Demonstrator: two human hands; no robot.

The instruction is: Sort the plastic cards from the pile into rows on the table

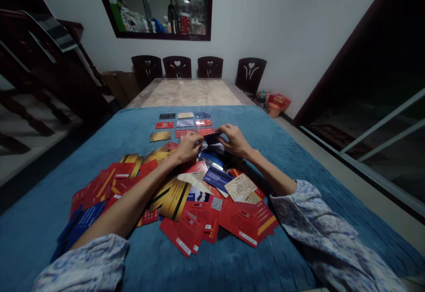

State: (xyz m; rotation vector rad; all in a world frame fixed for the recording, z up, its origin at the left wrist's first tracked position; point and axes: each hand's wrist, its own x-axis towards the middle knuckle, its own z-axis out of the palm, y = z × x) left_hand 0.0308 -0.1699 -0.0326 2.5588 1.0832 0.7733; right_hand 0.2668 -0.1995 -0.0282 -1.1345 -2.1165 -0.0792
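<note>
Between my two hands is a dark card, tilted up just above the far side of a loose pile. My right hand pinches its right end between thumb and fingers. The fingers of my left hand are closed at its left end. Beneath and nearer to me lies the spread pile of cards: red cards, a gold card, a dark blue card and a cream card. Beyond my hands, several cards lie in neat rows, among them a gold card and a black card.
A blue cloth covers the near part of the table, with the bare marbled tabletop beyond. Dark wooden chairs stand at the far end. An orange bucket is on the floor at right, and a glass cabinet is set in the wall.
</note>
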